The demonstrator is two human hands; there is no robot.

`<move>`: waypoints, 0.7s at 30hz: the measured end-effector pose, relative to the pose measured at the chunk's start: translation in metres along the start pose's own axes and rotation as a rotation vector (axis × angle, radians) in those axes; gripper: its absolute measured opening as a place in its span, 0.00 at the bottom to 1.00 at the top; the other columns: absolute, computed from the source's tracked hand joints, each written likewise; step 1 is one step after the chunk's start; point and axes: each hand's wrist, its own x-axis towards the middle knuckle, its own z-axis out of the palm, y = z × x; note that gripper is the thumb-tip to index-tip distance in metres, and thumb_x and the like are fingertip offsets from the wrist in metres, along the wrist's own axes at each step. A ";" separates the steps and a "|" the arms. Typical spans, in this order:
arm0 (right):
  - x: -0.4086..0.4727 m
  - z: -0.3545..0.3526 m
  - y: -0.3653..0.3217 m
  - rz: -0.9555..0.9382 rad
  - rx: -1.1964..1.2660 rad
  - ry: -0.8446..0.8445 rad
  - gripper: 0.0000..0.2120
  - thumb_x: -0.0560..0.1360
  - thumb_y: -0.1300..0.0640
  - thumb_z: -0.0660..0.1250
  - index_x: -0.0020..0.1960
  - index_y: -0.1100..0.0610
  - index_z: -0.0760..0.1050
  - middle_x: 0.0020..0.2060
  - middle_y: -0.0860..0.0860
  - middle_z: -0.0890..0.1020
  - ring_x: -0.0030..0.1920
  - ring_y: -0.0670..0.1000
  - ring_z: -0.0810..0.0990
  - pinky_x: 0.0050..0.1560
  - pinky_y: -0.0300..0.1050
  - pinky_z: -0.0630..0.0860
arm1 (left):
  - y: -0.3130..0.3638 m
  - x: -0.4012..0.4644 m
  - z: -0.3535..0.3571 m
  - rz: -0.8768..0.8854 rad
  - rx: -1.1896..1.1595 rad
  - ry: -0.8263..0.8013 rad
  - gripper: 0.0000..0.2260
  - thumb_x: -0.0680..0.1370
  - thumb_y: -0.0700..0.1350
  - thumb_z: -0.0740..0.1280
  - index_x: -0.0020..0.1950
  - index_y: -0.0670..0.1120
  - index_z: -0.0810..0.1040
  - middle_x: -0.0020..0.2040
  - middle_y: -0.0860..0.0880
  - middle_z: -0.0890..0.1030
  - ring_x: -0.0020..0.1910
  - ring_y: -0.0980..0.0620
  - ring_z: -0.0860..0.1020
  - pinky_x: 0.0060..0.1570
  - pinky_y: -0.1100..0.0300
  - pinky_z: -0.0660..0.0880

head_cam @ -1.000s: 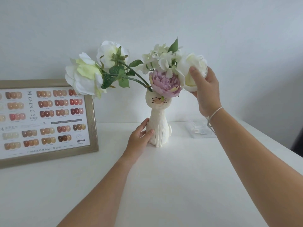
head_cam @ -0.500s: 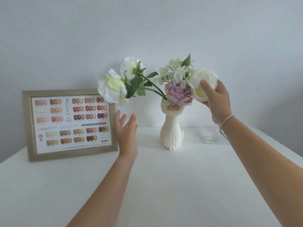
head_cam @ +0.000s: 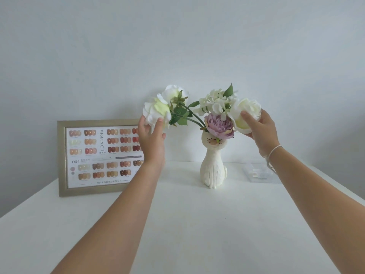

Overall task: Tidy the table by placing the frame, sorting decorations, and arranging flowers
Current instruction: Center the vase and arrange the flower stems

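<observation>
Both hands up in the flowers: left hand [head_cam: 151, 138] spread under the drooping white bloom [head_cam: 157, 112], right hand [head_cam: 260, 128] cupping another bloom [head_cam: 245, 112]. Best lifted gently, without tipping the cat vase [head_cam: 213, 169] on the surface [head_cam: 197, 224].

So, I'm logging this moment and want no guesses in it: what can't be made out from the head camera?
- Clear box: its contents are blurred and partly hidden by the right wrist.
- Frame: its right edge is hidden by the left hand; the small print is unreadable.
- Stems inside the cat vase: hidden by the purple bloom.
- Right hand on the white rose: the palm side is hidden.
</observation>
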 end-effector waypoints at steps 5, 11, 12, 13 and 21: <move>0.001 0.001 -0.004 -0.003 -0.027 -0.024 0.16 0.71 0.50 0.68 0.58 0.52 0.74 0.53 0.50 0.81 0.52 0.49 0.81 0.50 0.45 0.79 | 0.003 0.002 0.014 0.012 0.067 -0.090 0.15 0.76 0.44 0.65 0.62 0.54 0.71 0.65 0.48 0.74 0.64 0.52 0.73 0.55 0.55 0.75; 0.002 0.004 -0.007 -0.005 -0.072 -0.077 0.16 0.72 0.50 0.68 0.58 0.52 0.75 0.54 0.52 0.81 0.52 0.50 0.81 0.53 0.48 0.79 | -0.006 -0.005 0.030 0.071 0.254 -0.263 0.18 0.76 0.46 0.66 0.66 0.51 0.71 0.63 0.52 0.74 0.51 0.66 0.75 0.58 0.55 0.75; 0.002 0.004 -0.007 -0.005 -0.077 -0.080 0.16 0.72 0.50 0.68 0.58 0.52 0.74 0.54 0.52 0.81 0.52 0.50 0.80 0.53 0.47 0.79 | -0.008 -0.006 0.031 0.068 0.286 -0.287 0.18 0.76 0.47 0.66 0.66 0.51 0.71 0.61 0.55 0.74 0.50 0.69 0.75 0.60 0.54 0.74; 0.002 0.004 -0.007 -0.004 -0.081 -0.082 0.15 0.72 0.50 0.68 0.58 0.52 0.74 0.54 0.52 0.81 0.52 0.50 0.80 0.53 0.47 0.79 | -0.010 -0.007 0.032 0.066 0.313 -0.309 0.19 0.76 0.47 0.66 0.67 0.51 0.70 0.58 0.59 0.75 0.48 0.71 0.75 0.61 0.54 0.74; 0.007 -0.001 -0.007 -0.013 -0.109 -0.088 0.19 0.71 0.50 0.68 0.60 0.51 0.73 0.56 0.51 0.79 0.56 0.52 0.79 0.57 0.51 0.78 | -0.009 0.005 0.028 0.118 0.418 -0.319 0.18 0.77 0.50 0.63 0.67 0.51 0.71 0.66 0.52 0.74 0.53 0.62 0.76 0.62 0.50 0.73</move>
